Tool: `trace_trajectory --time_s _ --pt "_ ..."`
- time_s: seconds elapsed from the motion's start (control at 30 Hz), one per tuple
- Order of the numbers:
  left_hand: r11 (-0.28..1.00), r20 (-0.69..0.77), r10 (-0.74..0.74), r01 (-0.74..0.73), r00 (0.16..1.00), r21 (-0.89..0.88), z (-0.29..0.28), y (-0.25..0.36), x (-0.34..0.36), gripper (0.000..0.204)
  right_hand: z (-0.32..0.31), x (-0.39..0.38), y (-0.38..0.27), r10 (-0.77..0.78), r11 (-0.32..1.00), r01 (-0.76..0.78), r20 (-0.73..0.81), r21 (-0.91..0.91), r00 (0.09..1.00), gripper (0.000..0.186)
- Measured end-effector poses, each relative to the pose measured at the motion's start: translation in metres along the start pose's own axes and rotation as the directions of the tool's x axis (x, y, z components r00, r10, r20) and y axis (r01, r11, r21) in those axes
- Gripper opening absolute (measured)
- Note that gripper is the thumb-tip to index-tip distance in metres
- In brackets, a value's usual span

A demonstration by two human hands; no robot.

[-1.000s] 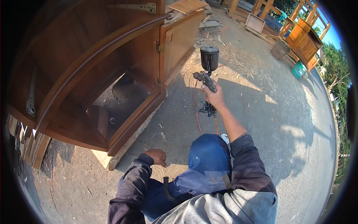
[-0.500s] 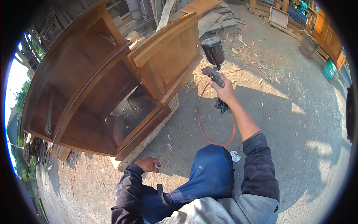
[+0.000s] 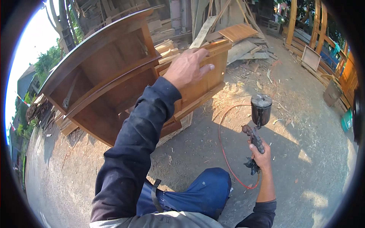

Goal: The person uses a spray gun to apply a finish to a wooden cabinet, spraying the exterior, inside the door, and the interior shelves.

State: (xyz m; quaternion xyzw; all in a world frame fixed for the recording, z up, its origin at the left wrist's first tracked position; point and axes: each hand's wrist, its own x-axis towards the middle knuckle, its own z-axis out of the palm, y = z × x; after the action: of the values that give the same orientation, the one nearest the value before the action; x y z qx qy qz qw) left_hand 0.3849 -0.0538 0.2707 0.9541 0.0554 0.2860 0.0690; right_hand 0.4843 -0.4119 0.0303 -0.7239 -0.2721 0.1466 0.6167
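Right now my left hand is flat, fingers loosely spread, palm down on the top edge of the wooden cabinet, touching it and gripping nothing; my guess is it's there to brace me or steady the piece. My right hand is wrapped tight around the grip of the spray gun, fingers closed on the handle, held low and well off to the right of the cabinet, cup upright on top so it shouldn't spill. Can't tell whether a finger sits on the trigger. A red hose runs from the gun's base, loops over the ground and comes back near my knee in blue trousers. The cabinet lies tipped on its side on pale blocks, open interior facing up and left, curved dark-stained rails across it; that probably keeps it off the dirt and exposes the inside faces. Its nearer panel, under my left hand, is a lighter orange-brown than the rest. Ground is packed dirt with wood chips and offcuts. Behind the cabinet: stacked planks and boards leaning in a pile. To the right, well apart: a flat framed panel propped on the ground, a brownish box-shaped container, a green bucket-like tub at the frame's edge, and orange-stained furniture frames upright. No readable labels or signs that I can make out.
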Motion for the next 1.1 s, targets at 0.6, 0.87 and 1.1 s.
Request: trace_trajectory --time_s 0.6,0.87,1.1 --pt "0.902 0.197 -0.392 0.334 0.899 0.272 0.090 -0.039 0.158 0.098 -0.052 -0.007 -0.025 -0.118 0.968 0.123 -0.036 0.218 0.992 0.040" --pt "0.885 0.132 -0.402 0.347 0.906 0.309 0.116 -0.026 0.165 0.096 -0.095 -0.028 -0.014 -0.097 0.985 0.105 -0.064 0.134 0.993 0.043" --pt "0.873 -0.191 -0.194 0.258 0.962 0.413 0.117 -0.016 0.125 0.083 -0.082 -0.002 -0.042 -0.264 0.954 0.282 -0.162 0.100 0.951 0.043"
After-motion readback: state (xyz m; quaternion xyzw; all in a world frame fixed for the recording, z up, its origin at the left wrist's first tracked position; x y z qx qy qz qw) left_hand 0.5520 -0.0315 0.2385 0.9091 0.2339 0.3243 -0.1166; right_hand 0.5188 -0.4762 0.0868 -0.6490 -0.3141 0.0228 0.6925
